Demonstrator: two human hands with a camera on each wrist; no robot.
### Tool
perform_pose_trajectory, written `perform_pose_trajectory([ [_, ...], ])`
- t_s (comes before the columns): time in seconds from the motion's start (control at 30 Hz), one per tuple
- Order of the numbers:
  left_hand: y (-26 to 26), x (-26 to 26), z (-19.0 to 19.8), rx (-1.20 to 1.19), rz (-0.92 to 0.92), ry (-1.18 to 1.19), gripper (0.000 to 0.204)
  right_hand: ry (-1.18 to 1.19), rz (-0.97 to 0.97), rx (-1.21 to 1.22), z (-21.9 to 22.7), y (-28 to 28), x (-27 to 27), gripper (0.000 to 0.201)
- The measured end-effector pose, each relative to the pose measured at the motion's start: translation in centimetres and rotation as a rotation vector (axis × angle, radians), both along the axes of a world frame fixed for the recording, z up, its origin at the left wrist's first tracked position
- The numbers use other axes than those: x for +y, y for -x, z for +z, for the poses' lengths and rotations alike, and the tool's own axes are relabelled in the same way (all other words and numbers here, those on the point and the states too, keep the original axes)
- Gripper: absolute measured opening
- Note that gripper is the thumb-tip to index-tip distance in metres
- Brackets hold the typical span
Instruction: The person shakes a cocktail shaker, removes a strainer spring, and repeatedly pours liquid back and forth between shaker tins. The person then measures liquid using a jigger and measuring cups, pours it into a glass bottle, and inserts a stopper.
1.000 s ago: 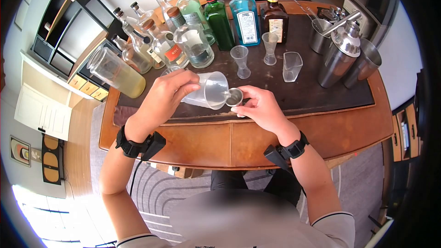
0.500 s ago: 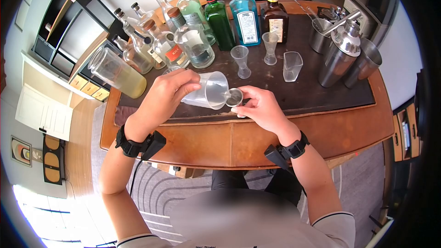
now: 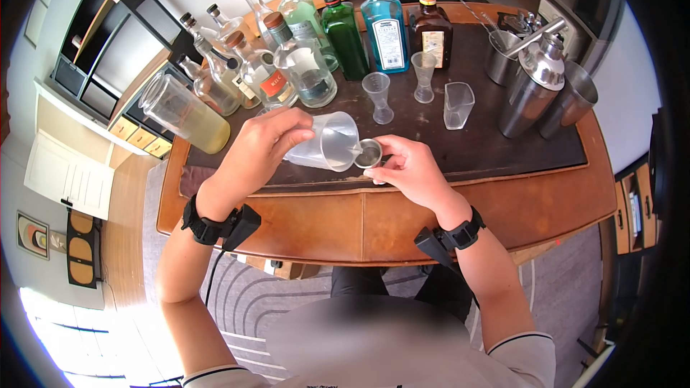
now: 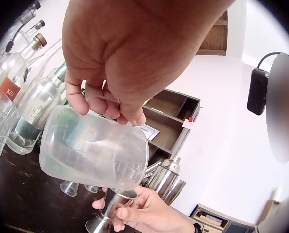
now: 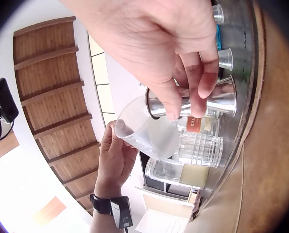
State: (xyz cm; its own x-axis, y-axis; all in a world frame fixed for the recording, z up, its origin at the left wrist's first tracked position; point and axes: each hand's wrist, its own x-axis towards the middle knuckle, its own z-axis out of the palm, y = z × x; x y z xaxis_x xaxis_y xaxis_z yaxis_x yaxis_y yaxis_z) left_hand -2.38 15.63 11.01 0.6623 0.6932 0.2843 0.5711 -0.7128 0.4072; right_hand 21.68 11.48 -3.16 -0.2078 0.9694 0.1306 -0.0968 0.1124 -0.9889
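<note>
In the head view my left hand (image 3: pixel 260 154) grips a clear plastic measuring cup (image 3: pixel 336 142) tipped on its side, its rim facing right. Clear liquid lies inside the cup (image 4: pixel 93 150) in the left wrist view. Right beside the rim, my right hand (image 3: pixel 411 169) pinches a steel double jigger (image 3: pixel 369 152). The jigger (image 5: pixel 183 103) has its waist between thumb and fingers in the right wrist view, its mouth at the cup's lip. How full the jigger is, I cannot tell.
Several bottles (image 3: pixel 345 39) line the table's back. Two clear jiggers (image 3: pixel 378 97) and a small glass (image 3: pixel 458 105) stand in front of them. A steel shaker (image 3: pixel 532 86) and tins are at the right, a jug of yellowish liquid (image 3: pixel 188 118) at the left.
Both hands hold nearly the same position, with the cup still tipped at the jigger. The head view has shifted very slightly.
</note>
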Motion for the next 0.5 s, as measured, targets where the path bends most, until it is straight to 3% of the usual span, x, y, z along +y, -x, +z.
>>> perform_pose_trajectory([
  [0.13,0.7,0.3,-0.6,-0.024,0.029,0.009,0.015,0.034,0.008,0.012,0.7,-0.2,-0.1,0.05],
  [0.5,1.6,0.4,-1.4,-0.111,0.142,0.108,0.017,0.008,-0.023,0.112,0.2,-0.3,0.2,0.041],
])
